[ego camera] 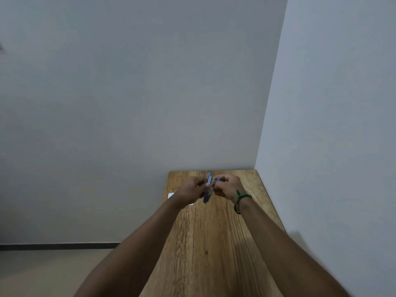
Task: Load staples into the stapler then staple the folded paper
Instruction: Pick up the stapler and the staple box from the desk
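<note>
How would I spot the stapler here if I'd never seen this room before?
Find the narrow wooden table pushed into the corner of the pale walls. Above its far end, two bare hands meet: the left hand and the right hand, the one with a green wrist band. The stapler is the small blue and grey metal thing held between them, unlike the flat white paper on the table's left edge.

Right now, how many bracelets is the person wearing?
2, both on the right wrist: a green bracelet nearest the hand and a dark bracelet just behind it. The left wrist looks bare, though its underside is hidden.
</note>
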